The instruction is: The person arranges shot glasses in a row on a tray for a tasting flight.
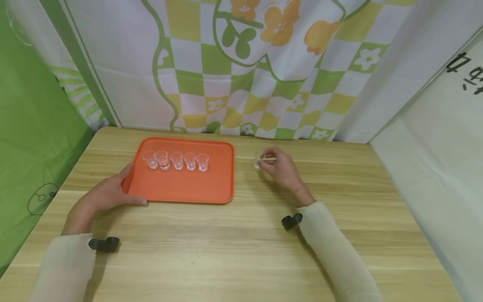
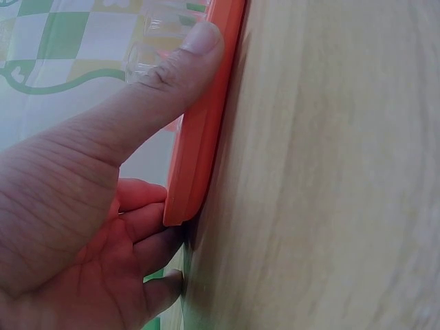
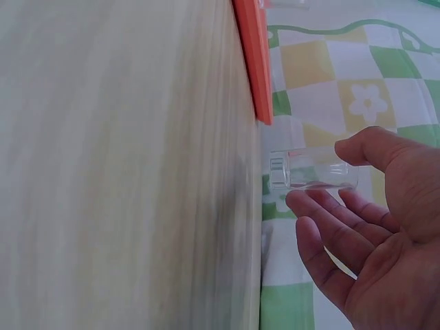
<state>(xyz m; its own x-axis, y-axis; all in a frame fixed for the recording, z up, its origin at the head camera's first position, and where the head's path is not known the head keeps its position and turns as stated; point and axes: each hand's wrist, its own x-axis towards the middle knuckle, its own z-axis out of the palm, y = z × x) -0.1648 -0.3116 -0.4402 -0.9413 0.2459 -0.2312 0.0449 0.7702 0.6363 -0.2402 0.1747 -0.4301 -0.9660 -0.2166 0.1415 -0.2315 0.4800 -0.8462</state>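
An orange tray (image 1: 181, 188) lies on the wooden table at the left. My left hand (image 1: 109, 191) grips its near left corner, thumb along the front edge and fingers against the left side. In the left wrist view the fingertips (image 2: 155, 213) meet the tray's rim. Several clear shot glasses (image 1: 177, 161) stand upright in a row across the tray. To the right of the tray, my right hand (image 1: 281, 170) pinches another shot glass (image 3: 313, 169) between thumb and fingers. This glass is upright, its base close to the tabletop.
The wooden table (image 1: 211, 251) extends toward me and to the right. A checked, flowered curtain (image 1: 234, 84) hangs along its back edge. Green cloth (image 1: 34, 105) is on the left, and a white sheet with dark writing (image 1: 445, 138) is on the right.
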